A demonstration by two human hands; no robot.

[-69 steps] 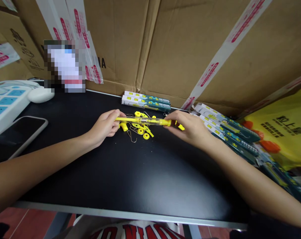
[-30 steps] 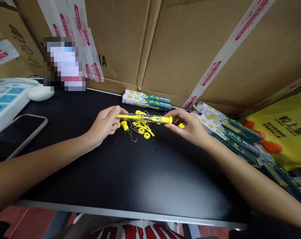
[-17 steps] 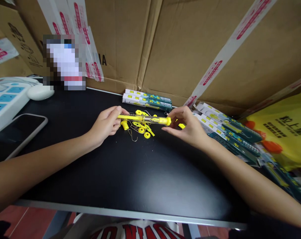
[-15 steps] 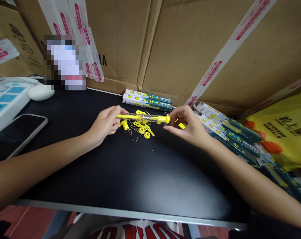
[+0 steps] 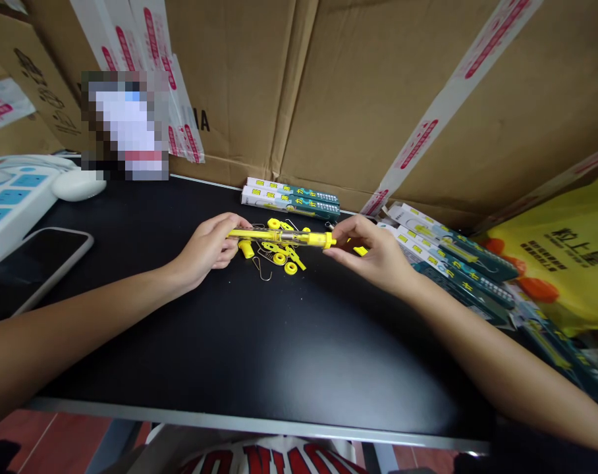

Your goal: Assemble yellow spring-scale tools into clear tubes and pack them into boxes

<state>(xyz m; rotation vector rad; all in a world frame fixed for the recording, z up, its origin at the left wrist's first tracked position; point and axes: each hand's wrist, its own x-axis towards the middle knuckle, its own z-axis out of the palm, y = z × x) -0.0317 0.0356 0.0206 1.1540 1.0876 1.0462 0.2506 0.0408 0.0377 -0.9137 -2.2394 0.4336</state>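
Observation:
My left hand is closed around the left end of a clear tubular spring scale, held level above the table. A yellow rod and a metal spring show through its tube. At the other end, the thumb and fingers of my right hand pinch the tip of the yellow end cap. Loose yellow parts lie below the tube, among them a ring, a cap and a flat piece. A bent wire hook rests beside them.
Printed boxes lie at the back, and several more are piled at right. A yellow bag stands beyond. On the left are a phone, a power strip and a white rounded object. Cardboard walls the back.
My right thumb and fingers have closed on the tip of the end cap, and the cap sits slightly further left. My left hand keeps its hold; the view has shifted slightly.

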